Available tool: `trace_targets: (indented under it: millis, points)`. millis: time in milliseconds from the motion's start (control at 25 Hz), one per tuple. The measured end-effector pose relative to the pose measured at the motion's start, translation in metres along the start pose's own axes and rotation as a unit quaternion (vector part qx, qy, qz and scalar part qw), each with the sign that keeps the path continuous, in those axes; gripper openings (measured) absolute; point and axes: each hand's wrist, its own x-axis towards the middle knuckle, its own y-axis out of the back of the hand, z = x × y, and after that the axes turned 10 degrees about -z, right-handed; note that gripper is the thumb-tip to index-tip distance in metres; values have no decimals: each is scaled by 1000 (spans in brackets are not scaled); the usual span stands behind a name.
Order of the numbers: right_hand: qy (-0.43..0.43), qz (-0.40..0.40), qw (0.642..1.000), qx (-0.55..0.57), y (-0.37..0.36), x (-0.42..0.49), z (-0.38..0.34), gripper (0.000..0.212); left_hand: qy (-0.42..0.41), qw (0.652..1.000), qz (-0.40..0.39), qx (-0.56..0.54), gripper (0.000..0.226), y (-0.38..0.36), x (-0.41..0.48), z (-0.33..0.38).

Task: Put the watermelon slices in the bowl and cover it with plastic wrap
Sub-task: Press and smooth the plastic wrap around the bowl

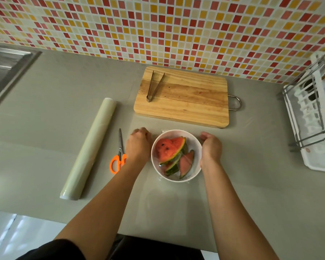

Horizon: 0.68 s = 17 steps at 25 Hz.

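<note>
Left hand [139, 143], curled just left of bowl [174, 179] at lower centre (hold indiscernible), and right hand [211, 149], cupped round its right wall, flank slices [169, 150] lying inside under wrap [163, 131]; uneven pulling would likely tear wrap or tip bowl.

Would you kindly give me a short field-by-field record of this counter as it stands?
bowl: white, holds watermelon slices, clear film on top
left hand: at bowl's left side, fingers curled
right hand: against bowl's right side
wrap roll: lying at far left
scissors: between roll and left hand
tongs: on cutting board behind bowl
</note>
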Motion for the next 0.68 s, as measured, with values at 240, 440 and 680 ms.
trace_targets:
  millis: [240, 440, 680]
  points:
    - [301, -140, 943, 9, 27, -26, 21, 48, -36, 873, 35, -485, 52, 4, -41, -4]
    - [180, -278, 942, 49, 9, -22, 25, 104, -32, 818, -57, -572, 53, -27, -75, 26]
    - [90, -282, 955, 24, 10, -8, 27, 87, 4, 769, -117, -628, 53, -18, -67, 26]
